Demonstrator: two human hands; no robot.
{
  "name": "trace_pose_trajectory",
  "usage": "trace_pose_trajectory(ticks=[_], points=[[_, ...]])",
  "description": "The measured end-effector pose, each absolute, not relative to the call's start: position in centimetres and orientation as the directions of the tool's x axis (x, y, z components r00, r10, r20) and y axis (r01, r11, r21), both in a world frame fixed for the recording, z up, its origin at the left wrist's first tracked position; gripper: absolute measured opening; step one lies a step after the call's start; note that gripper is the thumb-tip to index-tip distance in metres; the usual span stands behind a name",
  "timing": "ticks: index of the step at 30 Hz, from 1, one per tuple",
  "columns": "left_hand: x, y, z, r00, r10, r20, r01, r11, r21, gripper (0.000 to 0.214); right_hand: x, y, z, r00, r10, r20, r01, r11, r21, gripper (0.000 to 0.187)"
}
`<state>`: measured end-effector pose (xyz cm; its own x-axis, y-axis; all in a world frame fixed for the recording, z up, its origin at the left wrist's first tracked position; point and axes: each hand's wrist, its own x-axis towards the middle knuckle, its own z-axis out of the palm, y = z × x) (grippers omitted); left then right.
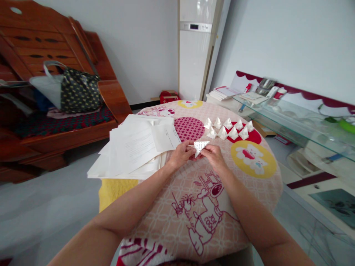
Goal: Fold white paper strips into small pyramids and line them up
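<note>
Both hands meet over the middle of a table covered with a pink cartoon-print cloth (194, 207). My left hand (181, 154) and my right hand (213, 155) pinch a small white folded paper triangle (200, 146) between them, fingers closed on its edges. Just beyond it lie several finished folded paper pieces (229, 128) in a loose cluster. A stack of white paper sheets (135, 147) lies to the left of my left hand.
A wooden bench (55, 92) with a dotted bag (79, 90) stands at the left. A white floor air conditioner (195, 51) is at the back. A glass shelf (299, 118) with books and small items runs along the right wall.
</note>
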<state>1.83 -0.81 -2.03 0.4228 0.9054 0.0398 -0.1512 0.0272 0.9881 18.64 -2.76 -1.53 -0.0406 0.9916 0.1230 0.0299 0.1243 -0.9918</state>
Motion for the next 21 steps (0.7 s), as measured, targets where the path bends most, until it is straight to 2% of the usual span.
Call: trace_pose_trajectory(ticks=[3, 6, 9, 12, 16, 21], points=[[1.77, -0.73, -2.20, 0.384, 0.923, 0.030, -0.079, 0.000, 0.997, 0.036, 18.75, -2.73, -1.98, -0.017, 0.968, 0.249, 0.252, 0.245, -0.936, 0.017], [1.70, -0.85, -2.10, 0.364, 0.930, 0.039, -0.074, -0.013, 0.997, 0.043, 18.90, -2.81, -2.05, -0.078, 0.871, 0.485, 0.494, 0.456, -0.740, 0.019], [1.79, -1.04, -1.98, 0.370, 0.929, 0.022, -0.171, 0.044, 0.984, 0.057, 18.87, -2.98, -1.99, -0.163, 0.765, 0.623, 0.623, 0.570, -0.536, 0.032], [1.93, -1.11, -1.94, 0.370, 0.929, -0.011, -0.269, 0.118, 0.956, 0.063, 18.75, -3.10, -2.12, -0.205, 0.723, 0.660, 0.693, 0.584, -0.423, 0.036], [1.98, -1.02, -1.88, 0.378, 0.924, -0.056, -0.328, 0.190, 0.925, 0.059, 18.69, -3.10, -2.41, -0.230, 0.703, 0.673, 0.719, 0.589, -0.369, 0.033], [1.97, -0.87, -1.75, 0.391, 0.912, -0.123, -0.387, 0.285, 0.877, 0.047, 18.64, -3.04, -2.46, -0.173, 0.729, 0.662, 0.691, 0.569, -0.446, 0.027]])
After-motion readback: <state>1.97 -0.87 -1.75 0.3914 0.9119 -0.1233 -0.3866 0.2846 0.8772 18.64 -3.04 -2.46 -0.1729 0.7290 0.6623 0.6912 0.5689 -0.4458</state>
